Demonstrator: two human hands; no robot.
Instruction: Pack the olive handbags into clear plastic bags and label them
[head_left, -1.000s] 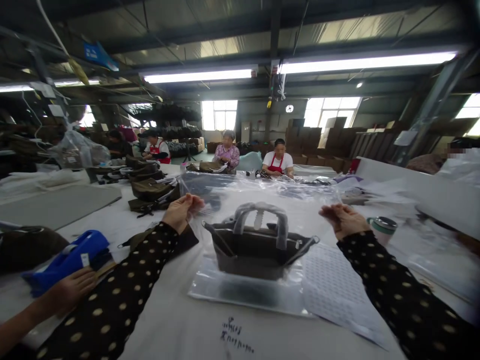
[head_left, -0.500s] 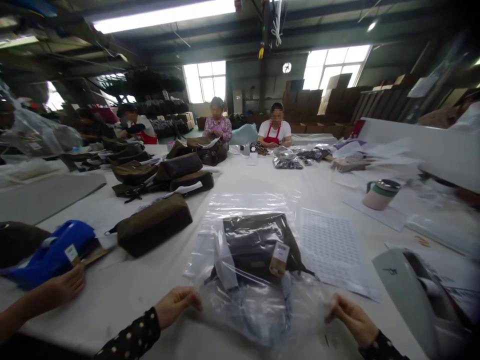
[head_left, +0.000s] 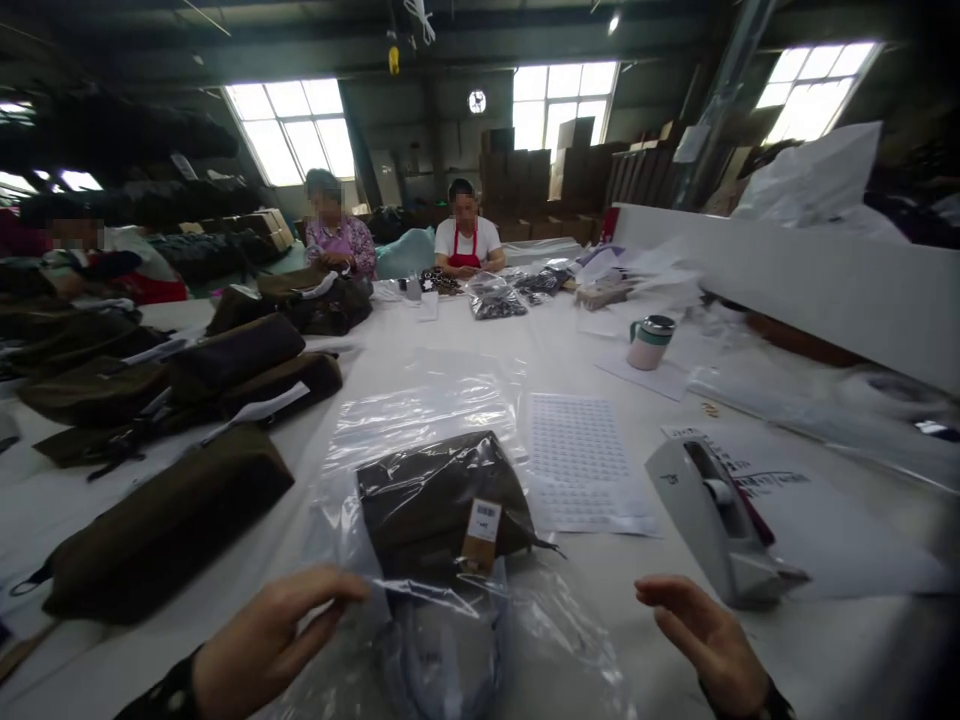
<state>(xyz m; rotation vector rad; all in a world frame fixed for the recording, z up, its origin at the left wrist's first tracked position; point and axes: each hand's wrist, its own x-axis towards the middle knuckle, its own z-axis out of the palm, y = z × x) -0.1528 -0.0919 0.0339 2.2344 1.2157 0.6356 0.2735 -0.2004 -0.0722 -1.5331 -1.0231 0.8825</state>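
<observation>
A dark bag (head_left: 427, 500) with a brown-and-white tag (head_left: 481, 535) lies inside a clear plastic bag (head_left: 420, 410) on the white table. At its left edge is my left hand (head_left: 274, 635), thumb and fingers apart, with nothing seen between them; whether it touches the plastic is hard to tell. My right hand (head_left: 697, 640) hovers to the right of the plastic, fingers apart and holding nothing. A printed sheet (head_left: 581, 460) lies beside the bag, and a grey tape dispenser (head_left: 720, 530) stands beyond my right hand.
Dark olive bags (head_left: 180, 520) are piled along the left. A pink and green mug (head_left: 650, 342) stands on paper at the right. Plastic-wrapped items (head_left: 495, 297) lie farther back. A person in a red apron (head_left: 466, 240) and a person in a patterned shirt (head_left: 339, 245) sit across the table.
The view has turned to the right. My right hand has let go of the plastic, and my left hand has opened. The neighbouring person's hand and the blue item have left the view at left.
</observation>
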